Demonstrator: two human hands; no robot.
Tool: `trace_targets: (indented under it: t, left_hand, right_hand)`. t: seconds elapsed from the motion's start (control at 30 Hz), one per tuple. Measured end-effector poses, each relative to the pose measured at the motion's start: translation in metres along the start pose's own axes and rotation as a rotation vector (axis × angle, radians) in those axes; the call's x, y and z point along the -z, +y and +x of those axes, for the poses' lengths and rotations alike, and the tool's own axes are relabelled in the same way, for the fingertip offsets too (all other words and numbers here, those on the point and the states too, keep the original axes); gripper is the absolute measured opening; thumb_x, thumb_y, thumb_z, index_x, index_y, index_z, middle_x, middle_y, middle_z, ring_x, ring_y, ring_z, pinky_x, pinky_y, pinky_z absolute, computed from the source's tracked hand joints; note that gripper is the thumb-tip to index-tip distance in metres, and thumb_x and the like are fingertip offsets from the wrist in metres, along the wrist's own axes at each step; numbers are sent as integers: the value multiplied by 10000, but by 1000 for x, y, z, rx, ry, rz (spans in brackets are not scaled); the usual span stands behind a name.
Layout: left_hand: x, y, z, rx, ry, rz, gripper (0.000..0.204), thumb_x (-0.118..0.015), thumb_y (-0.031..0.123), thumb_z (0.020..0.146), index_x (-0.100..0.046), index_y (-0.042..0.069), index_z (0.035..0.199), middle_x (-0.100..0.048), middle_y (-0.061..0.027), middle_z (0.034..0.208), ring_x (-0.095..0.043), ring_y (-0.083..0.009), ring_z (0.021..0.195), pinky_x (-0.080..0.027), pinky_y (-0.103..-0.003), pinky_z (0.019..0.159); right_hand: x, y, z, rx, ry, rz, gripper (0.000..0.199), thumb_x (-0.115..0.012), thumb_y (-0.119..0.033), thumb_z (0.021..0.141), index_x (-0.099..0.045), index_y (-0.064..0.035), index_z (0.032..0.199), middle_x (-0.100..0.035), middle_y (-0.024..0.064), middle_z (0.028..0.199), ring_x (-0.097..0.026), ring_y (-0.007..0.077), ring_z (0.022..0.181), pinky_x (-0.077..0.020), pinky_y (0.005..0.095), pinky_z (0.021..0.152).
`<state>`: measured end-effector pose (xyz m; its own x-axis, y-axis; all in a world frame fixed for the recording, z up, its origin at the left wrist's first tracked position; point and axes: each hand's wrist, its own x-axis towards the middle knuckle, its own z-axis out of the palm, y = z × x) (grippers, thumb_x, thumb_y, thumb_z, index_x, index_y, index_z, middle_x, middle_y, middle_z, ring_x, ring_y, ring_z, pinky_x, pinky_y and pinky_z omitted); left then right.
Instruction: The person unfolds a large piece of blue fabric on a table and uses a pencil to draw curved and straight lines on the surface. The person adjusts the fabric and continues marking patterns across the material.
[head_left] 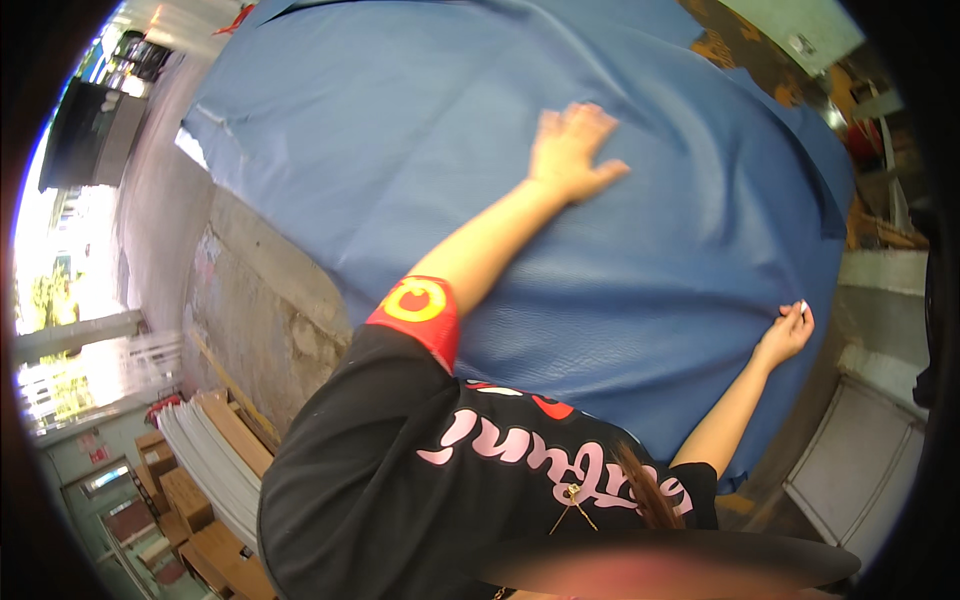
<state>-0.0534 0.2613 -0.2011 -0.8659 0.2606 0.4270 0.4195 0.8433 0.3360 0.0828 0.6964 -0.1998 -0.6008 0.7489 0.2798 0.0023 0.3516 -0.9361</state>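
A large blue leather-like sheet (480, 120) is spread over a work surface and fills most of the view. My left hand (572, 150) lies flat on the sheet near its middle, fingers apart, palm down. My right hand (790, 332) is at the sheet's right edge, fingers pinched on that edge. Small wrinkles run through the sheet between the two hands. My black shirt with a red sleeve cuff (420, 312) covers the lower part of the view.
A grey concrete surface (260, 300) borders the sheet on the left. Cardboard boxes (185, 495) and stacked white boards (205, 450) lie at the lower left. A pale metal cabinet (860, 460) stands at the lower right, with workshop clutter (870, 140) at the upper right.
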Motion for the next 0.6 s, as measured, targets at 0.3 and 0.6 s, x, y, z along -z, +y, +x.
trace_targets:
  t: [0.3, 0.6]
  left_hand:
    - [239, -304, -222, 1290, -44, 528, 925, -357, 797, 860, -230, 198, 1554, -183, -97, 1620, -143, -327, 1494, -100, -626, 1155]
    - [314, -468, -312, 1230, 684, 75, 554, -621, 440, 927, -586, 12, 1276, -581, -203, 1294, -543, -311, 1222, -424, -426, 1027]
  right_hand:
    - [-43, -33, -21, 33, 138, -80, 268, -596, -260, 985, -661, -37, 1119, -607, 4, 799, -456, 61, 652, -360, 219, 574]
    - [-251, -150, -214, -220, -269, 217, 281, -522, -346, 1020, -621, -85, 982, -496, -42, 703, -390, 22, 567, -293, 184, 473]
